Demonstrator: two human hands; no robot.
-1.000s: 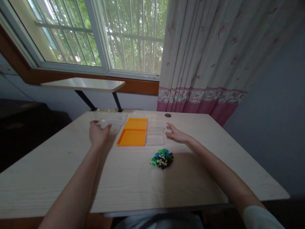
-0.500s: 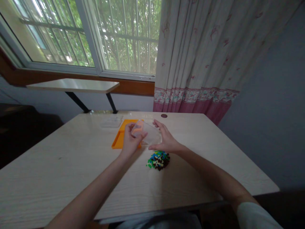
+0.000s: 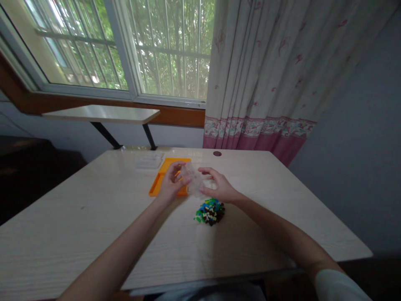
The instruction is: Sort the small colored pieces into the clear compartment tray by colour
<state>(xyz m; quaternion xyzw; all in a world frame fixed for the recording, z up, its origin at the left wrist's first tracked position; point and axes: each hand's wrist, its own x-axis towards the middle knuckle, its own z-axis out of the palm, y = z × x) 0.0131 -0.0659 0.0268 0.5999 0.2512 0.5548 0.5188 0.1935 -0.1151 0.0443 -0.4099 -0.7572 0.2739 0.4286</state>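
My left hand (image 3: 171, 185) and my right hand (image 3: 220, 187) both grip a clear plastic tray (image 3: 194, 180), held tilted just above the desk between them. Fingers of both hands are curled round its edges. An orange tray (image 3: 165, 175) lies flat behind my left hand, partly hidden by it. A small heap of tiny coloured bricks (image 3: 210, 211), green, blue, black and cream, sits on the desk just below my right hand.
More clear plastic pieces (image 3: 149, 161) lie at the desk's back left. The pale wooden desk (image 3: 94, 225) has a cable hole (image 3: 217, 153) at the back. A shelf (image 3: 100, 113), window and pink-hemmed curtain (image 3: 260, 83) stand behind.
My left hand came in from the back left and both hands lifted a clear tray from beside the orange tray. They now hold it tilted a little lower and closer together.
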